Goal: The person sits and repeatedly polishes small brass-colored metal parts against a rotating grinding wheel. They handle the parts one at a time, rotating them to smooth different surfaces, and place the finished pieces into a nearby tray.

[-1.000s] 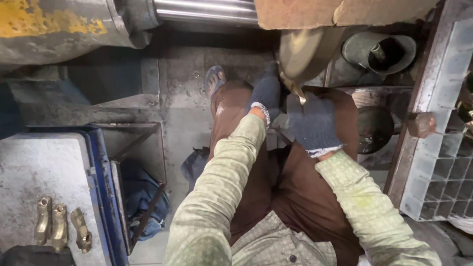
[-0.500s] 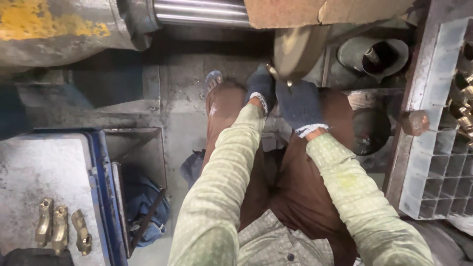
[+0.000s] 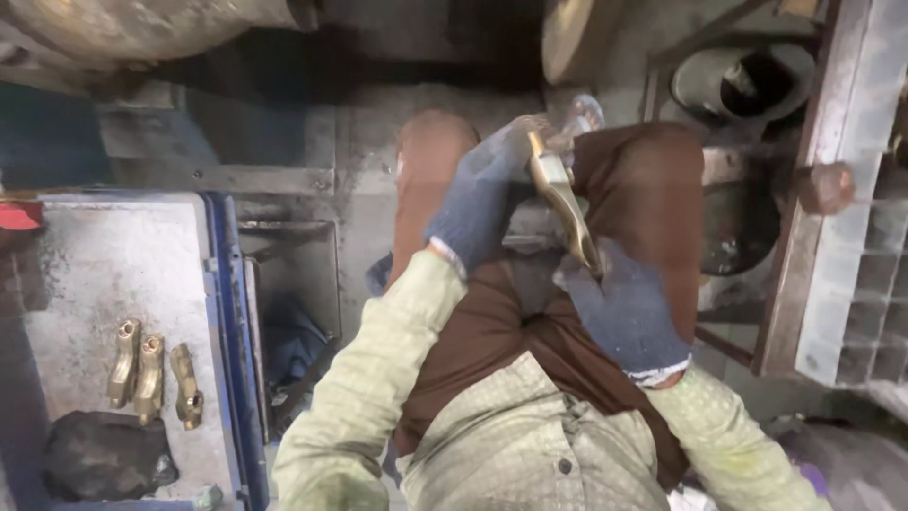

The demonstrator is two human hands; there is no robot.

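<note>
brass is showing in the middle of the frame: a long curved brass casting (image 3: 565,203) is being held over the lap, the gloved left hand (image 3: 478,203) closing its fingers round the upper end, the gloved right hand (image 3: 624,312) gripping the lower end. at the lower left, three similar brass pieces (image 3: 151,371) are lying side by side on a grey tray (image 3: 113,274), so part of the batch is looking set aside while this one is being handled.
</note>
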